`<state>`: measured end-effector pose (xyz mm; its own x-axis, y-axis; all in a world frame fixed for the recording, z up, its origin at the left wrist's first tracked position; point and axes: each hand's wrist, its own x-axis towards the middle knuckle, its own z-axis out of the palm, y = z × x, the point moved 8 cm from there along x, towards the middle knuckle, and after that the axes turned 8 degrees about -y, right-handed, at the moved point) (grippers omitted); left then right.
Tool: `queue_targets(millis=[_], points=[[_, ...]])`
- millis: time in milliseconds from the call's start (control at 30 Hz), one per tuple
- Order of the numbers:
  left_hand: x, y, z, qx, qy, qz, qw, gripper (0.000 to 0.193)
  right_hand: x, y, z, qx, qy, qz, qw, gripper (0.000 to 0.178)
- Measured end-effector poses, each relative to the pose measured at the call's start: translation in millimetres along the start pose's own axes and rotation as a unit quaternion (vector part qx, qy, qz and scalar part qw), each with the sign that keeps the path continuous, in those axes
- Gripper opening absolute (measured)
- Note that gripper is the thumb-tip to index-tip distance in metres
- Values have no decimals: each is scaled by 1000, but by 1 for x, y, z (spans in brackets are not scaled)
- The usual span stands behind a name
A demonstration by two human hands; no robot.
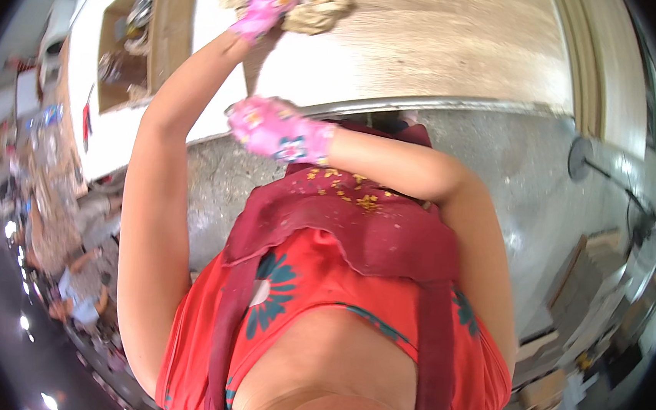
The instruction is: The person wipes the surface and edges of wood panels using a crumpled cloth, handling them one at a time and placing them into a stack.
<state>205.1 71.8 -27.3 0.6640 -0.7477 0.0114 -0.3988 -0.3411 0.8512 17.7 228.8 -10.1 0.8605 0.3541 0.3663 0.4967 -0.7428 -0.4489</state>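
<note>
We rest our left hand, in a pink floral glove (271,0), on a crumpled beige cloth (322,6), which lies on the pale wood-grain board (464,42) at the upper edge of view. The fingers are cut off there, so we cannot tell whether they clamp it. Our right hand, gloved alike (276,129), sits by the board's near edge, its grip probably loosely curled but unclear.

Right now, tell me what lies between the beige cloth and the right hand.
The head view shows only wood-grain panel, partly bright with glare, between the beige cloth and the right hand.
</note>
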Motion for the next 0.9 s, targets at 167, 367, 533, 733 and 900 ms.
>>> queue_targets(millis=[167,367,533,733,900], points=[[6,-10,11,7,-34,21,999,46,-32,2,-51,-118,93,-39,988,26],[2,-10,2,43,-40,73,996,47,-197,79,-159,29,-27,244,969,37],[3,-4,-9,69,-40,109,991,48,-409,131,-249,83,221,492,838,40],[16,-4,1,80,-57,138,986,49,-525,125,-326,-294,193,573,740,48],[8,5,-10,108,-46,140,983,50,-473,127,-324,-115,276,512,806,52]])
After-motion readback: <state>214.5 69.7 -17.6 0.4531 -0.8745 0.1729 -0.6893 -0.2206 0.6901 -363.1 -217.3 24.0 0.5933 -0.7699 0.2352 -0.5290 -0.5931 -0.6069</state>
